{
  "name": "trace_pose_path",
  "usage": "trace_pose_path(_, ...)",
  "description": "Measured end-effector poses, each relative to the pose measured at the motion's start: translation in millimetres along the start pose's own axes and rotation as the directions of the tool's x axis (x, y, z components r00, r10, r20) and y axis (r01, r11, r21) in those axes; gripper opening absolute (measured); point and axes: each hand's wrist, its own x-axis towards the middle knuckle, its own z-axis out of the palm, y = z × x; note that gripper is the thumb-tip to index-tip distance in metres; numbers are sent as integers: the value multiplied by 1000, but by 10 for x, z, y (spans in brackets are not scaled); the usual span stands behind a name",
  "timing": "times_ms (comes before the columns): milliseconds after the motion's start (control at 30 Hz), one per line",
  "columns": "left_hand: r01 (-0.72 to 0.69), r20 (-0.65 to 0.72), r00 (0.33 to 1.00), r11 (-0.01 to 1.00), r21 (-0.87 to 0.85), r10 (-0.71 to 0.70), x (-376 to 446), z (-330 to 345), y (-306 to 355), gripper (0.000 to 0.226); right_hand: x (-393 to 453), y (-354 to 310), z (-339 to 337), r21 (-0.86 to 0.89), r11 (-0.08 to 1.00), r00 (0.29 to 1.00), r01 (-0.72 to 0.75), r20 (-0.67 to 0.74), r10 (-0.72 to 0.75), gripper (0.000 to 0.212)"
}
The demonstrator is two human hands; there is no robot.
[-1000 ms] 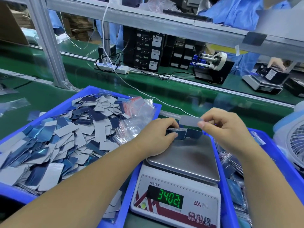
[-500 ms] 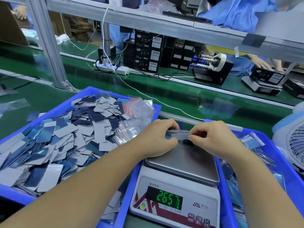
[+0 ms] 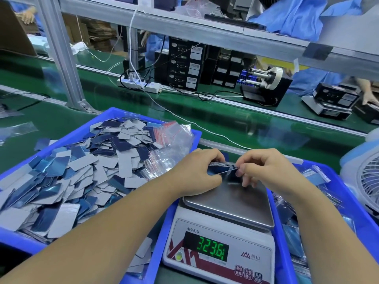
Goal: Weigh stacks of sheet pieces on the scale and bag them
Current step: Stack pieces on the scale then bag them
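A thin stack of grey and blue sheet pieces [image 3: 222,168] sits at the far edge of the scale's steel pan [image 3: 231,203]. My left hand [image 3: 196,171] grips the stack's left end. My right hand [image 3: 264,171] pinches its right end, the fingers curled over the edges. The white scale [image 3: 221,253] shows 323.61 in green digits. A blue tray [image 3: 12,240] on the left holds a heap of loose sheet pieces [image 3: 82,171]. Clear zip bags with red strips [image 3: 174,140] lie at that tray's far right corner.
A second blue tray [image 3: 352,203] on the right holds filled bags. A white fan [image 3: 367,181] stands at the right edge. Beyond lie a green conveyor belt [image 3: 225,124], a power strip [image 3: 139,85], black boxes, a tape dispenser [image 3: 264,78] and other people's hands.
One second ago my right hand held a single grey piece above the stack; it has since come down onto the stack. The readout went from 340.21 to 265.7 to 323.61.
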Motion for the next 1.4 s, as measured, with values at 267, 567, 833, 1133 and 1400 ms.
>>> trace_pose_path(267, -22, 81, 997, 993, 114, 12, -15, -9, 8, 59, -3, 18, -24, 71, 997, 1000, 8, 20, -10, 23)
trace_pose_path(567, -50, 40, 998, 997, 58, 48, 11, 4, -28, 31, 0, 17, -9, -260, 959, 989, 112, -66, -134, 27)
trace_pose_path(833, -35, -19, 999, 999, 12, 35, 22, -5, -23, 23, -32, 42, -137, -360, 933, 999, 21, 35, -10, 28)
trace_pose_path(1133, -11, -10, 1000, 1000, -4, 11, 33, 8, -19, 23, 20, 123, -145, -454, 890, 997, 29, -52, -60, 23)
trace_pose_path(1400, 3, -8, 1000, 1000, -4, -3, 47, 29, -31, 20, -40, 161, -391, -227, 974, 974, 1, -218, -52, 27)
